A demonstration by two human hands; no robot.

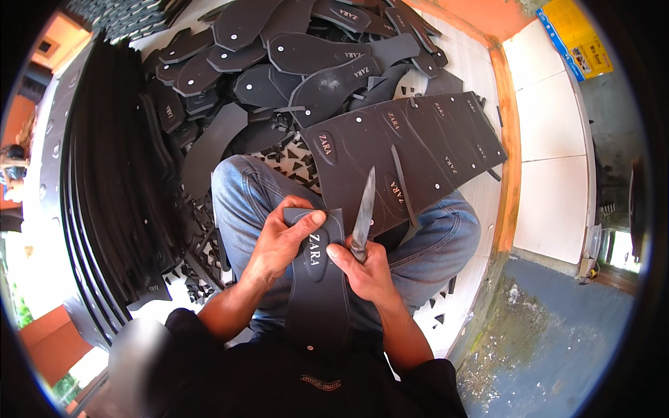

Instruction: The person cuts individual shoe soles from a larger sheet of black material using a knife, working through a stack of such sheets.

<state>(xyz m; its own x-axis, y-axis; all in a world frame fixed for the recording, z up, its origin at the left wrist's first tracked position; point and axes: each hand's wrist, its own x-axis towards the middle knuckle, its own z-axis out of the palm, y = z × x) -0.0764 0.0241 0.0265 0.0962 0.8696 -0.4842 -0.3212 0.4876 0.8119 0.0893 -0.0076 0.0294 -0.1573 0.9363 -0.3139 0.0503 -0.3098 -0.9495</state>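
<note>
My left hand (280,242) grips the top of a black foam strip (317,303), its thumb pressed on the front. The strip bears a sandal sole outline and white lettering, and hangs down over my lap. In my right hand (368,273) is a knife (364,212) with a worn grey blade, tip upward. The right thumb lies by the strip's right edge, with the blade just beside it. Across my right knee rests a larger black foam sheet (425,146) marked with several sole outlines. A thin black offcut (403,177) lies on that sheet.
Ahead is a heap of cut black soles (327,87). Tall stacked black sheets (115,167) stand at my left. Small triangular scraps (296,164) litter the white floor. An orange-brown ledge (506,146) runs along the right, with a yellow package (582,42) beyond it.
</note>
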